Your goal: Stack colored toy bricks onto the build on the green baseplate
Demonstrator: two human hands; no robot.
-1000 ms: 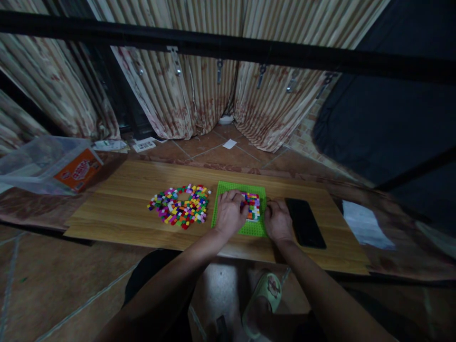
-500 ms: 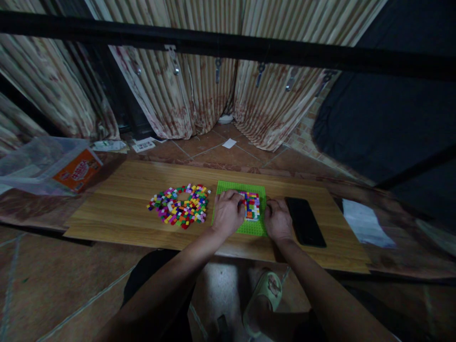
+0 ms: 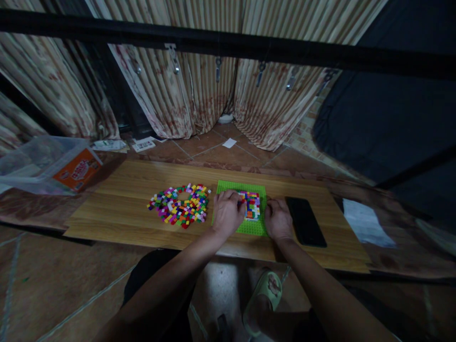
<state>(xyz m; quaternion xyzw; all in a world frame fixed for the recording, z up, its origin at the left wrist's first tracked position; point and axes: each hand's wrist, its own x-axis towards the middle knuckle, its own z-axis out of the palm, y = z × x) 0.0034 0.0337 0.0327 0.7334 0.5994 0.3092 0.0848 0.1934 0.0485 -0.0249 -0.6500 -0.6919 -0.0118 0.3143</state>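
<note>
A green studded baseplate point(image 3: 224, 186) lies on the wooden table point(image 3: 121, 199). On it sits a block of small coloured bricks point(image 3: 252, 205). My left hand point(image 3: 228, 213) rests on the plate with its fingers curled against the left side of that block. My right hand point(image 3: 278, 219) is curled at the plate's right edge, between the plate and a black phone point(image 3: 305, 221). What the fingers of either hand hold is hidden. A loose heap of coloured bricks point(image 3: 180, 205) lies left of the plate.
A clear plastic box with an orange label point(image 3: 53, 164) stands at the table's left end. White paper point(image 3: 365, 223) lies on the right. Striped curtains point(image 3: 199, 95) hang behind, a black bar point(image 3: 228, 45) crosses above, and a sandalled foot point(image 3: 265, 289) shows below the table.
My left hand has slid slightly left along the block of bricks, uncovering more of it. My right hand has stayed at the plate's right edge.
</note>
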